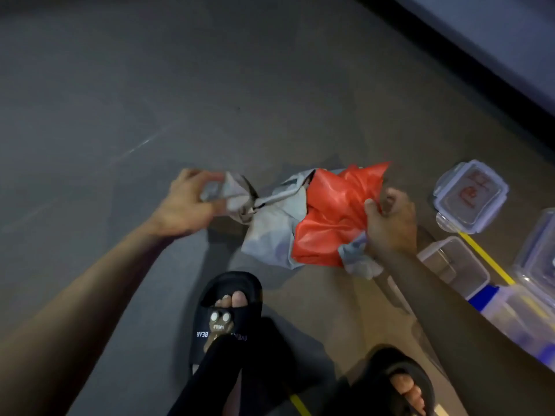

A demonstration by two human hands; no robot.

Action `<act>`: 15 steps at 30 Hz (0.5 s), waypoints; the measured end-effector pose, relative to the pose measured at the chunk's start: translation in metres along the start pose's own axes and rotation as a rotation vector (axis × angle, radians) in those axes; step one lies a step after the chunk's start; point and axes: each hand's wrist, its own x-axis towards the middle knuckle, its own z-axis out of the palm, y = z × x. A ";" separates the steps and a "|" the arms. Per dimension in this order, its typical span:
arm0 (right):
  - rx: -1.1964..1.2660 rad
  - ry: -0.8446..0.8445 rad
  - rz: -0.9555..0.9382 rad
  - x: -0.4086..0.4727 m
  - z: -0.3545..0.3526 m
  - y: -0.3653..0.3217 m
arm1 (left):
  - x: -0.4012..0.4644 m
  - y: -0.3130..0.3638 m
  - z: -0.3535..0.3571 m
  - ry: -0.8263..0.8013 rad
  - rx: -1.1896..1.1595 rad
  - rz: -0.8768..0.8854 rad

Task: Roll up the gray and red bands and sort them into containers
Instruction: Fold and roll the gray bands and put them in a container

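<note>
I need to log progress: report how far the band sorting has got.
Done: nothing visibly sorted; the clear plastic container looks empty. In hand: left hand grips the crumpled gray band, right hand the shiny red band. Left: rolling and sorting both.

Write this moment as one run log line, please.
left hand: grips gray band | right hand: grips red band | containers: empty

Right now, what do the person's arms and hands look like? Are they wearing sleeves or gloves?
No sleeves and no gloves. Both arms are bare from the hands back to the bottom edge of the picture. The left hand and the right hand are bare too, and I can't see a ring, watch or bracelet on either, though the picture is a bit blurry. The right arm lies in darker shadow than the left.
</note>
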 end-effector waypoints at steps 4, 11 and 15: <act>-0.152 0.026 -0.310 -0.007 0.002 -0.012 | 0.023 0.030 0.044 0.047 0.027 0.277; -0.299 -0.587 -0.107 -0.025 0.029 0.006 | 0.048 0.043 0.108 -0.204 0.444 0.227; -0.332 -0.405 -0.121 -0.022 0.027 0.027 | 0.037 0.031 0.092 -0.001 0.057 0.113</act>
